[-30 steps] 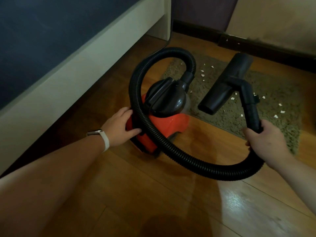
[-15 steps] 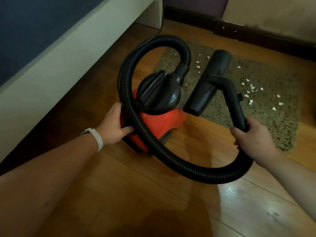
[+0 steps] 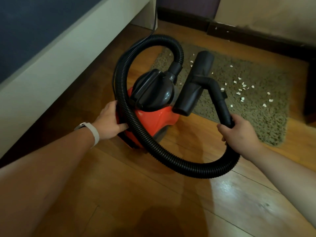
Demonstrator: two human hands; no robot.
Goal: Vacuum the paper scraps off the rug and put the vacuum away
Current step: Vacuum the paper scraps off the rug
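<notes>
A small red vacuum [image 3: 153, 118] with a black domed top stands on the wooden floor at the near-left corner of an olive shag rug [image 3: 266, 117]. My left hand [image 3: 109, 122] grips the vacuum's rear edge. A black ribbed hose [image 3: 171, 159] loops from the top around to the wand, which my right hand [image 3: 239, 132] holds. The black floor nozzle [image 3: 195, 84] hangs over the rug's left part, tilted. Several white paper scraps [image 3: 242, 88] lie scattered on the rug, mostly right of the nozzle.
A pale bed frame [image 3: 51, 69] with a dark mattress runs along the left. A dark baseboard [image 3: 256, 38] and wall close the far side, with a few scraps on it. A dark furniture leg [image 3: 310, 93] stands at the rug's right end. A black cord [image 3: 154, 23] trails behind the vacuum.
The view has shifted so the vacuum and rug sit slightly differently in frame. Both hands keep their grips; the nozzle has swung a little further over the rug.
</notes>
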